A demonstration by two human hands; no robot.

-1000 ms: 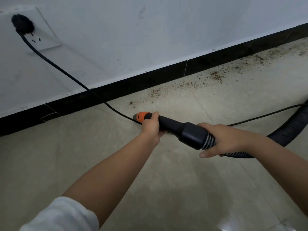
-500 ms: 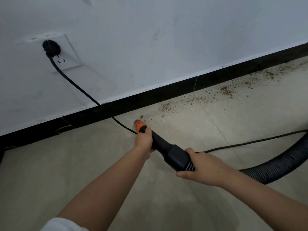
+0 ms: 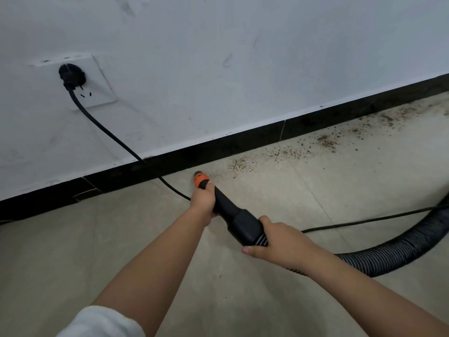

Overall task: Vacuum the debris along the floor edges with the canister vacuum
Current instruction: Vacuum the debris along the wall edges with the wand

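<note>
- The left hand point(image 3: 203, 199) wraps the black nozzle point(image 3: 226, 210) just behind its orange tip point(image 3: 199, 178); fingers curled fully round it.
- The right hand point(image 3: 279, 242) grips the joint where the nozzle meets the ribbed hose point(image 3: 401, 251), thumb underneath, fingers closed over the top.
- The tip sits low to the floor point(image 3: 121, 239), near the black skirting point(image 3: 218, 147), at the left end of the debris point(image 3: 243, 164). Whether it touches the tile I cannot tell.
- The debris runs in a speckled band along the skirting, rightward and away, thickest near the far right point(image 3: 326, 141).
- The step in hand looks like starting the sweep along that band. To do it well: keep the tip flat and close to the floor, hug the skirting, and move slowly to the right so the grit lifts instead of scattering.
- Let the right hand feed hose forward while the left steers.
- Watch the cord point(image 3: 109, 132): it drops from the plug point(image 3: 71, 75) and passes on the floor just beside the tip, so it could snag or be dragged.
</note>
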